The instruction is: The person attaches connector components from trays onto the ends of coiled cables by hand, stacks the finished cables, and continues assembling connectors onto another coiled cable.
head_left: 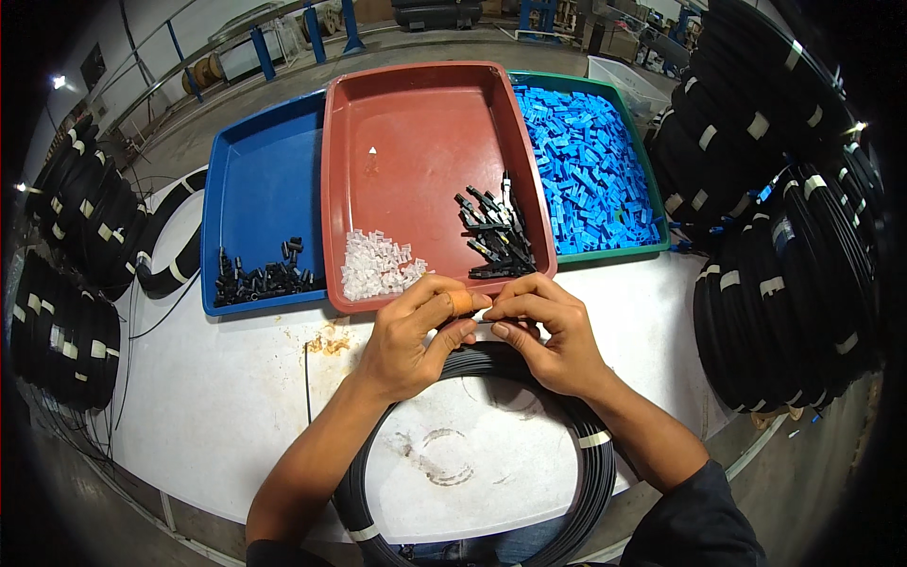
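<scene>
Black cable coil (597, 472), near centre on white table (227, 406); left hand (413, 333) and right hand (553, 333) pinched narrow above its far side, contents unclear; slack grip could drop anything held into the coil

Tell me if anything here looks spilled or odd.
A yellowish-brown patch, crumbs or a stain, dirties the white tabletop near the red tray; dark smudges mark it inside the black coil. Both look odd on a pale surface.

Dk sleeves (694, 522) + orange wrap (460, 302)
R sleeve blk-ish, ends well short of wrist; L sleeve (274, 555) dk, barely in frame; wrap rings one of L fingers (481, 300); blue denim-look legwear (510, 549), btm edge.
</scene>
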Motion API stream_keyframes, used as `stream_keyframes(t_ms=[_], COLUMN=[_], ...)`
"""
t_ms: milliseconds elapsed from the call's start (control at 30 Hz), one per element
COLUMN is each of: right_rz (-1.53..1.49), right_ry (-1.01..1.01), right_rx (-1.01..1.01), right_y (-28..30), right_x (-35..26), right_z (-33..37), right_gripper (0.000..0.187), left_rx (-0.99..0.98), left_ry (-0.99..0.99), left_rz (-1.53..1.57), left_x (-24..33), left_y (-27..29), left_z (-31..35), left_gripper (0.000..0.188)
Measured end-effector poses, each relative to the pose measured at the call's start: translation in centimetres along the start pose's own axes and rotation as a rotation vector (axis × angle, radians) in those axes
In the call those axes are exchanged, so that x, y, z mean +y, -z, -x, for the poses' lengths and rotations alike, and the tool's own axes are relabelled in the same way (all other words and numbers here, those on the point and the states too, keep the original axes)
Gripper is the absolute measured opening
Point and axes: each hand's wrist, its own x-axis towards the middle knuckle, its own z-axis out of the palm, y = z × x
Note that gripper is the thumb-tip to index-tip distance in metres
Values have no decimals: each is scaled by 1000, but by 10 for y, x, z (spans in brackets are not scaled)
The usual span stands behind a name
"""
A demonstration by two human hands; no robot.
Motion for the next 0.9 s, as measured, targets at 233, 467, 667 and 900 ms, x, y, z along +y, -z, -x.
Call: stream_keyframes(t_ms=[233, 467, 667, 900], right_rz=[42, 47, 67, 94], right_ry=[54, 62, 69, 81], right_rx=[-80, -44, 13, 135], right_y=[2, 1, 2, 2], right_x=[-3, -4, -7, -10], right_z=[1, 2, 2, -1], right_gripper=[12, 14, 16, 19], left_rx=[-28, 33, -11, 133], left_ry=[36, 134, 21, 40], left_rz=[64, 116, 17, -3], left_x=[-1, 2, -11, -13], left_y=[2, 0, 2, -2], left_z=[-1, 1, 7, 10], left_gripper=[20, 15, 29, 55])
